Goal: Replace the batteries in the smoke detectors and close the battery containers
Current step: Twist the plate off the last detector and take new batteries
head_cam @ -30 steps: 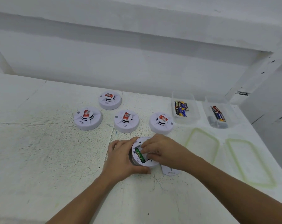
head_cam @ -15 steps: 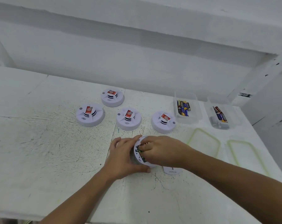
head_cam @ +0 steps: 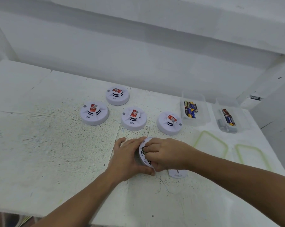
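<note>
Battery swap, I judge: the left hand (head_cam: 128, 158) cups the open detector (head_cam: 142, 158) at 6 o'clock of the other detectors (head_cam: 133, 118); the right hand (head_cam: 168, 154) curls its fingers inside (holding anything? I cannot tell). Next: a careful pull.

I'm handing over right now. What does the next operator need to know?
Left hand grips the flipped detector on the table. Right hand has fingers curled in its open battery bay; whether they hold a battery is hidden. Its cover lies loose beside the right wrist. Four other detectors sit face up behind; cannot tell if any are done. Two open boxes of batteries at right, lids in front. Left: finish this bay, fit the cover, do the other four, close both boxes.
</note>
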